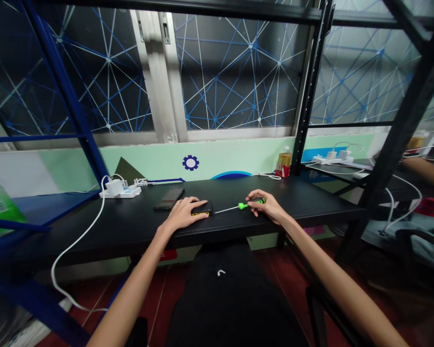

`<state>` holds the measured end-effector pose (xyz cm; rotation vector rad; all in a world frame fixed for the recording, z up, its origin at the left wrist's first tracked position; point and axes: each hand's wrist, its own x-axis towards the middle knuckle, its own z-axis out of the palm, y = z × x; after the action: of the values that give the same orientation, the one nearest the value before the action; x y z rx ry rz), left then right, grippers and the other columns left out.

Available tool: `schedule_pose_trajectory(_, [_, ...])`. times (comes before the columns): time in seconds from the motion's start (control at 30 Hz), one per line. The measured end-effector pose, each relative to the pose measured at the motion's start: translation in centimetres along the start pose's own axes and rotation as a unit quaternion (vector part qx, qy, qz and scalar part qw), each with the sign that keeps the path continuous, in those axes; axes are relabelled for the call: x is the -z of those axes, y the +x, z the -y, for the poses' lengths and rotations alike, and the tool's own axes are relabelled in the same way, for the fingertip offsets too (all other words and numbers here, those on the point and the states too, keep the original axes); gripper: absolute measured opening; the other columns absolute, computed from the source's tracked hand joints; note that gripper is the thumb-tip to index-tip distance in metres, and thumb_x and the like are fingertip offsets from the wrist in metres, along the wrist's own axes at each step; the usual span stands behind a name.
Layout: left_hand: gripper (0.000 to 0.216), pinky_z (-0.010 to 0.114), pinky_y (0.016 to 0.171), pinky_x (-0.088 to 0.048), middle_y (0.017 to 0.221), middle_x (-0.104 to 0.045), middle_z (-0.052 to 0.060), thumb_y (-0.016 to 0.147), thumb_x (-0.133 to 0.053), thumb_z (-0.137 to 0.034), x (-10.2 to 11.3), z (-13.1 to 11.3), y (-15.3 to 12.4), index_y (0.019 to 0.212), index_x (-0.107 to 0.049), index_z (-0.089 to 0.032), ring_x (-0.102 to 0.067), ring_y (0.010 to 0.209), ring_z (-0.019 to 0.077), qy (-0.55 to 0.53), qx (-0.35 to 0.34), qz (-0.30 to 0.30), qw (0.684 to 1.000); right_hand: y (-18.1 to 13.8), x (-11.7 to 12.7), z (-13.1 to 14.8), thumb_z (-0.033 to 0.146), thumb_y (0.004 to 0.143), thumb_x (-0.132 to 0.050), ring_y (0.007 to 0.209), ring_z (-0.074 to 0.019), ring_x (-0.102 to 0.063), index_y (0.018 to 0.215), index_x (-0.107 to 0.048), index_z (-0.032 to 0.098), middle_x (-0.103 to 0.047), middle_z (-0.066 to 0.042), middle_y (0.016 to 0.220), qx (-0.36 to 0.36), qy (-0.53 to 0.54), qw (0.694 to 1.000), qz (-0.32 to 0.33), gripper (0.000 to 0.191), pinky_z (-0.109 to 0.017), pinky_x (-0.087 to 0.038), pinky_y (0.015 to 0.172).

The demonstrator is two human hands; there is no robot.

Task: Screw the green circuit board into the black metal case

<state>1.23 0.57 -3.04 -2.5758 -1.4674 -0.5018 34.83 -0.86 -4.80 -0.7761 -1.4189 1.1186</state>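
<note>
My left hand grips a small black box with a yellow strip against the tabletop, its index finger across the top and the thumb along the near side. In my right hand is a screwdriver with a bright green handle, the fingers closed around it. Its thin metal shaft points left, and the tip lies close to the box's right side; whether they touch, I cannot tell. A dark phone-like slab lies just beyond my left hand.
White power strips stand on the black table at the back left and on the neighbouring table at right. A drink bottle is at the back right. A white cable hangs off the left side. Metal posts flank the table; another person's arm shows far right.
</note>
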Motion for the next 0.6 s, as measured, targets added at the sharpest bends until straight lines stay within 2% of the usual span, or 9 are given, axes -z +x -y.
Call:
schedule_pose_trajectory(0.1, [0.063,0.046,0.101,-0.039,0.136,-0.058,0.007,0.089,-0.049,-0.071,0.0,0.03,0.06,0.14,-0.056,-0.035,-0.053,0.12,0.0315,0.002,-0.003,0.004,1.0,0.01,-0.07,0.0,0.05,0.07,-0.081,0.045,-0.0077,-0.052,0.078,-0.061,0.017,-0.06,0.002,0.066,-0.01,-0.04,0.999,-0.014,0.039,-0.019,-0.035,0.036])
schedule_pose_trajectory(0.17, [0.063,0.046,0.101,-0.039,0.136,-0.058,0.007,0.089,-0.048,-0.071,0.0,0.04,0.11,0.14,-0.056,-0.035,-0.053,0.121,0.0312,0.002,-0.003,0.007,1.0,0.01,-0.06,0.02,0.052,0.073,-0.079,0.043,-0.007,-0.05,0.077,-0.061,0.017,-0.059,0.002,0.064,-0.009,-0.044,0.999,-0.016,0.04,-0.019,-0.031,0.034])
schedule_pose_trajectory(0.3, [0.062,0.045,0.1,-0.039,0.136,-0.057,0.007,0.09,-0.049,-0.071,-0.01,0.0,0.16,0.14,-0.056,-0.035,-0.053,0.121,0.0311,0.0,-0.001,0.007,1.0,0.01,0.0,0.08,0.043,0.062,-0.088,0.057,-0.0105,-0.06,0.083,-0.062,0.017,-0.067,-0.002,0.087,-0.006,-0.01,1.0,-0.001,0.042,-0.022,-0.047,0.045])
schedule_pose_trajectory(0.43, [0.061,0.046,0.1,-0.039,0.135,-0.058,0.006,0.09,-0.05,-0.07,0.0,-0.05,0.11,0.14,-0.057,-0.036,-0.054,0.12,0.0311,-0.002,-0.001,0.005,1.0,0.08,-0.01,-0.04,0.049,0.068,-0.082,0.048,-0.008,-0.054,0.078,-0.061,0.016,-0.065,-0.002,0.08,-0.014,-0.029,0.999,-0.019,0.04,-0.02,-0.037,0.036])
schedule_pose_trajectory(0.6, [0.06,0.045,0.1,-0.039,0.134,-0.059,0.005,0.09,-0.051,-0.068,-0.06,-0.06,0.13,0.139,-0.057,-0.036,-0.054,0.119,0.0308,-0.004,-0.002,0.005,1.0,0.12,0.02,-0.09,0.044,0.061,-0.088,0.056,-0.0108,-0.059,0.084,-0.062,0.018,-0.065,-0.001,0.081,-0.012,-0.017,1.0,-0.01,0.043,-0.022,-0.047,0.043])
